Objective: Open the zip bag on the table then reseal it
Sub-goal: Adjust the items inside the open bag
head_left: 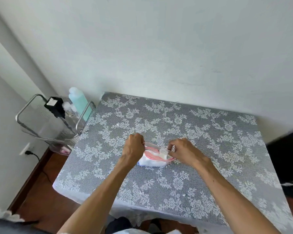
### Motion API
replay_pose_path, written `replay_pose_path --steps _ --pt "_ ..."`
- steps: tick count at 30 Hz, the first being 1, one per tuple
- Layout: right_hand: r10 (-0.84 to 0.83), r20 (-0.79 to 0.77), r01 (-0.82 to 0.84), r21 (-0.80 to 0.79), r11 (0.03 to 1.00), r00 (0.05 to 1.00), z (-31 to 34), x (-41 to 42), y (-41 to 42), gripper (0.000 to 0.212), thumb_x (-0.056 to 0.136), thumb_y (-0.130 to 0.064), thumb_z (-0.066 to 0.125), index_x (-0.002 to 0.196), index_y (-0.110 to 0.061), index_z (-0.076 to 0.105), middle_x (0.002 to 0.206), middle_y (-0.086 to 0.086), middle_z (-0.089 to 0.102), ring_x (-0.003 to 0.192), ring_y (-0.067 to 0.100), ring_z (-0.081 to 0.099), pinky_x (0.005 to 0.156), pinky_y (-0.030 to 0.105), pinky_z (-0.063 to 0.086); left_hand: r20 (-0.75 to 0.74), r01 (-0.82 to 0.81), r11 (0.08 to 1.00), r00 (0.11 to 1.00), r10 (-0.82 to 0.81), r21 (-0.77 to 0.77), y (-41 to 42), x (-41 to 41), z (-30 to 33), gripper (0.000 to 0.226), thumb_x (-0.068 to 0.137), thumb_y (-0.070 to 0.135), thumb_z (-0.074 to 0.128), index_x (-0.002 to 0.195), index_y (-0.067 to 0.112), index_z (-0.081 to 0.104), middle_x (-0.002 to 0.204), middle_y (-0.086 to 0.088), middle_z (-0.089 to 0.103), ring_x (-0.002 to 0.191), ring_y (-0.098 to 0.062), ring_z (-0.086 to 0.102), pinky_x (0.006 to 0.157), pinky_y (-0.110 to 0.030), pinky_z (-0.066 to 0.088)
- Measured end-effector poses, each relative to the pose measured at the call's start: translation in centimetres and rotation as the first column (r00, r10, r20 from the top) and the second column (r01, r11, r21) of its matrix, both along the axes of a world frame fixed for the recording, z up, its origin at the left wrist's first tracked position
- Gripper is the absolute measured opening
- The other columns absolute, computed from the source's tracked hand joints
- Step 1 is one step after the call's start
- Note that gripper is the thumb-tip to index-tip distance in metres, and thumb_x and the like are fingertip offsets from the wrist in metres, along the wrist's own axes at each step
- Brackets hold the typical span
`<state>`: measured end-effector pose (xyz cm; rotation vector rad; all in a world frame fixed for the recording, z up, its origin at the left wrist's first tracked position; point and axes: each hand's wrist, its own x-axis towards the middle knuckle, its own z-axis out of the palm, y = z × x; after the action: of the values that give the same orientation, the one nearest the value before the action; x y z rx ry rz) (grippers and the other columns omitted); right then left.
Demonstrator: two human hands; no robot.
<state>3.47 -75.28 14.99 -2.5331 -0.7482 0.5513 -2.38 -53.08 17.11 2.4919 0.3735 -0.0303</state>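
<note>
A small clear zip bag [153, 158] with a pink strip along its top and white contents lies in the middle of the table [176, 125]. My left hand [134, 147] is closed on the bag's left top end. At the right top end, my right hand [181, 149] pinches the top edge between thumb and fingers. The bag's mouth gapes between the two hands, its rims curved apart. The lower part of the bag rests on the cloth; its left edge is hidden behind my left wrist.
A grey floral lace cloth covers the table, which stands against a white wall. To the left stands a metal-framed cart [57, 119] with a turquoise bottle [78, 102] and a black device [55, 106]. A dark object [286, 157] sits off the table's right edge.
</note>
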Motion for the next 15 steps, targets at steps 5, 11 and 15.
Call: replay_pose_path --steps 5,11,15 --pt "-0.069 -0.043 0.071 0.056 0.996 0.997 0.5 0.4 0.2 0.017 0.090 -0.023 0.067 0.107 -0.024 0.068 0.076 -0.007 0.064 0.046 0.001 0.060 0.038 0.015 0.045 -0.053 0.104 0.990 0.993 -0.109 -0.094 1.1 0.3 0.3 0.010 0.086 0.008 0.070 0.095 0.002 0.070 0.089 -0.012 0.071 0.064 -0.027 0.070 0.060 -0.041 0.061" --pt "-0.187 -0.053 0.193 0.149 0.970 0.981 0.4 0.2 -0.6 0.024 0.090 -0.023 0.066 0.113 -0.018 0.069 0.069 -0.014 0.060 0.036 0.002 0.043 0.035 0.014 0.034 0.032 0.192 0.981 0.981 -0.193 0.041 2.2 -0.3 0.1 0.013 0.088 0.011 0.066 0.098 0.013 0.073 0.091 -0.009 0.074 0.074 -0.020 0.068 0.072 -0.038 0.060" --pt "-0.136 -0.045 0.139 0.082 0.987 0.990 0.9 0.8 -0.2 0.022 0.089 -0.019 0.067 0.111 -0.014 0.071 0.079 -0.012 0.064 0.041 -0.002 0.052 0.036 0.013 0.039 0.032 0.207 0.972 0.977 -0.212 0.107 1.9 -0.4 0.2 0.014 0.085 -0.002 0.061 0.092 0.007 0.070 0.089 -0.009 0.071 0.071 -0.020 0.065 0.066 -0.038 0.059"
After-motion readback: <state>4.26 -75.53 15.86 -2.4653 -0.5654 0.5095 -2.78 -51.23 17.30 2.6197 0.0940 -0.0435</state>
